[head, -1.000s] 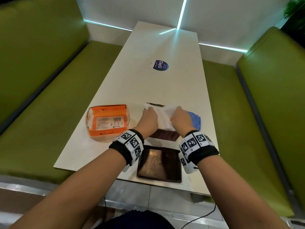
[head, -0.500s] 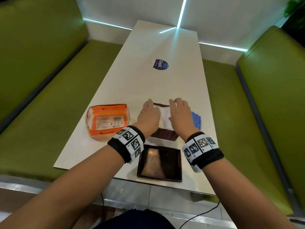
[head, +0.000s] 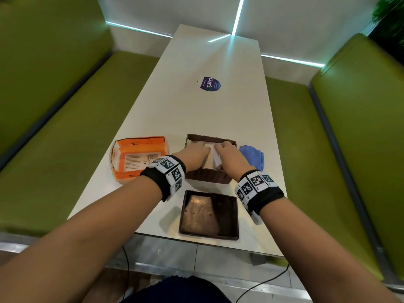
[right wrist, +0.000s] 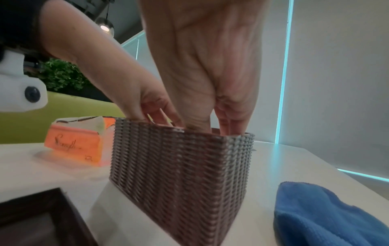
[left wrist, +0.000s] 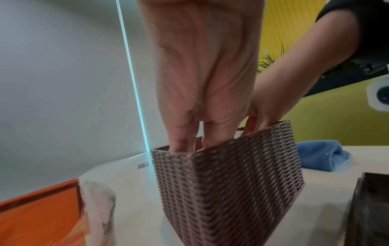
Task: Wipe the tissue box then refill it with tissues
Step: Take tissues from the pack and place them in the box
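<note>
The brown woven tissue box [head: 207, 177] stands open-topped on the white table [head: 196, 110]. A white stack of tissues [head: 212, 158] sits inside it between my hands. My left hand [head: 197, 149] reaches into the left side, its fingers [left wrist: 185, 138] running straight down past the rim. My right hand [head: 225, 149] does the same on the right, fingers [right wrist: 227, 123] straight. The box wall [left wrist: 231, 179] hides all fingertips. The box lid [head: 208, 215] lies inside-up near the table's front edge.
An opened orange tissue pack [head: 137, 159] lies left of the box. A folded blue cloth [head: 252, 156] lies right of it. A blue sticker [head: 209, 83] is further up the table. Green benches [head: 54, 149] flank both sides.
A second ago both hands held the tissue stack over the box. They then flattened on top of it, and now their fingers have sunk inside the box with the stack.
</note>
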